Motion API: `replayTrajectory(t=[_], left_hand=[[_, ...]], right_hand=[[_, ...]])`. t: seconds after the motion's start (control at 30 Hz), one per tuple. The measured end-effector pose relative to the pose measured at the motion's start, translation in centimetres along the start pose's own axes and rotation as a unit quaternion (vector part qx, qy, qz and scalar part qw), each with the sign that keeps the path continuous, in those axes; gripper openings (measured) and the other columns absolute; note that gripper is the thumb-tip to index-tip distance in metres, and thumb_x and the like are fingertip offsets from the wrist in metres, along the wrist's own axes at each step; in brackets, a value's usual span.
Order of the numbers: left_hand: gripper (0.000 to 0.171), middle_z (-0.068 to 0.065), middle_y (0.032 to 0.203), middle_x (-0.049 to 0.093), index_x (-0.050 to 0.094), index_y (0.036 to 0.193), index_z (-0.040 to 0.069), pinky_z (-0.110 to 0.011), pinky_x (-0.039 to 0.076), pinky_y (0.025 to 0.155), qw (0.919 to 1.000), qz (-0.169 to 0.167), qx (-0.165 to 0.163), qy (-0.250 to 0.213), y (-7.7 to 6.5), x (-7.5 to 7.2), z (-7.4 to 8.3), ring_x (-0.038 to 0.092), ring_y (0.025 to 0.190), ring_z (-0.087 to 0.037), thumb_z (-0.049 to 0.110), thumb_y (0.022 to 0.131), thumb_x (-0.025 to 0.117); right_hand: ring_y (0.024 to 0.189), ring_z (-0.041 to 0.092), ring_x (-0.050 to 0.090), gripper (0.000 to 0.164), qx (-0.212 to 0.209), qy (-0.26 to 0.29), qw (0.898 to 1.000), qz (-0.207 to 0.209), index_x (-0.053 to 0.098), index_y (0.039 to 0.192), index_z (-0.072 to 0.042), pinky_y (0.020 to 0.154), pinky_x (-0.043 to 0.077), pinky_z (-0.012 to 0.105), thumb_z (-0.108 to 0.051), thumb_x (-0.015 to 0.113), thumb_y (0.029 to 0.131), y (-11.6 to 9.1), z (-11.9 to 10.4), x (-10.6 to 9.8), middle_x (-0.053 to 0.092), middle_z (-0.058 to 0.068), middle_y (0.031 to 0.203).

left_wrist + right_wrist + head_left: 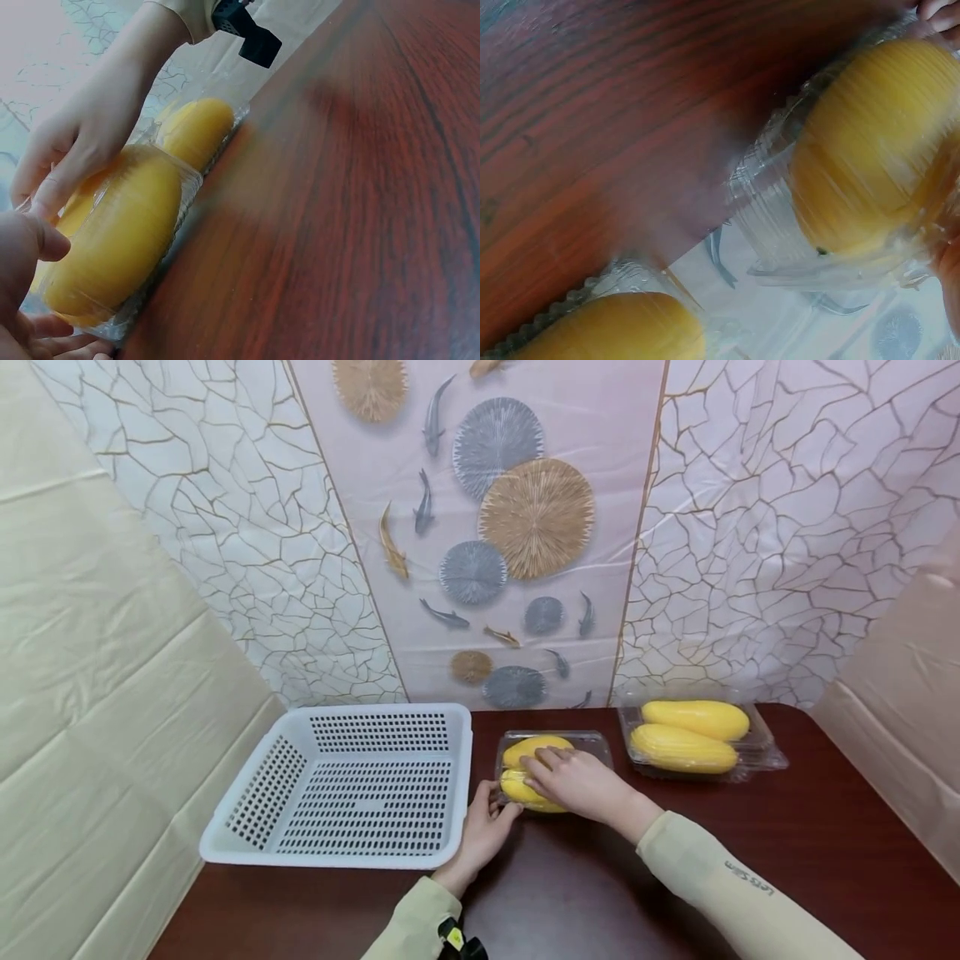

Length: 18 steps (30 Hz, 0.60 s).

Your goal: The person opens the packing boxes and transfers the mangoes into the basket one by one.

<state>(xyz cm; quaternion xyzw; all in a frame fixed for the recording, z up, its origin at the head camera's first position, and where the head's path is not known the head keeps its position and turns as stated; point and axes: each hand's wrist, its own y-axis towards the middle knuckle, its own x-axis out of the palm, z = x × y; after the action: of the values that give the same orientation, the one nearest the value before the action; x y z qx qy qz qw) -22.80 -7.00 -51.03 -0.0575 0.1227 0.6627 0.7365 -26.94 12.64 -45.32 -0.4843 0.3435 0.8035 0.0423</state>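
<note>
A clear plastic clamshell box (592, 743) with plump yellow oblong fruits (536, 749) stands mid-table in the head view. My left hand (487, 831) grips its near left corner, thumb at the side and fingers low at the base, as the left wrist view shows. My right hand (581, 781) reaches over the top from the right. Its bent fingers and thumb (64, 184) pinch clear plastic at the left end, close to my left thumb. In the right wrist view, a fruit (870, 150) shows through the creased, shiny plastic, with part of my right hand at the edge.
To the left stands a white slotted plastic basket (337, 860), close beside my left wrist. A second clear box (761, 747) with two yellow fruits (693, 718) stands at the back right. The dark red wooden table (825, 843) ends at a patterned cloth backdrop (510, 635).
</note>
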Motion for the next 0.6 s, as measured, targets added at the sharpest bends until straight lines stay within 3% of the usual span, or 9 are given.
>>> replayTrajectory(t=[0.3,0.6], left_hand=[[0.047,-0.024,0.127,0.060,0.049,0.129,-0.004,-0.053,0.043,0.105,0.9996,-0.004,0.020,-0.018,0.07,-0.18,0.30,0.059,0.121,-0.036,0.028,0.099,0.064],[0.047,-0.027,0.136,0.053,0.048,0.129,-0.005,-0.056,0.040,0.108,0.9994,-0.011,0.020,-0.027,-0.34,-0.25,0.44,0.052,0.128,-0.042,0.026,0.099,0.065]], right_hand=[[0.087,0.028,0.071,0.044,0.012,0.006,1.000,-0.005,0.064,0.125,-0.006,0.072,0.059,0.041,-0.037,0.071,0.094,-0.23,0.27,-0.02,0.068,0.013,0.107],[0.100,0.028,0.070,0.047,0.048,0.068,0.996,-0.021,0.065,0.129,-0.011,0.075,0.059,0.043,-0.041,0.071,0.094,-1.04,0.42,-0.56,0.069,0.012,0.117]])
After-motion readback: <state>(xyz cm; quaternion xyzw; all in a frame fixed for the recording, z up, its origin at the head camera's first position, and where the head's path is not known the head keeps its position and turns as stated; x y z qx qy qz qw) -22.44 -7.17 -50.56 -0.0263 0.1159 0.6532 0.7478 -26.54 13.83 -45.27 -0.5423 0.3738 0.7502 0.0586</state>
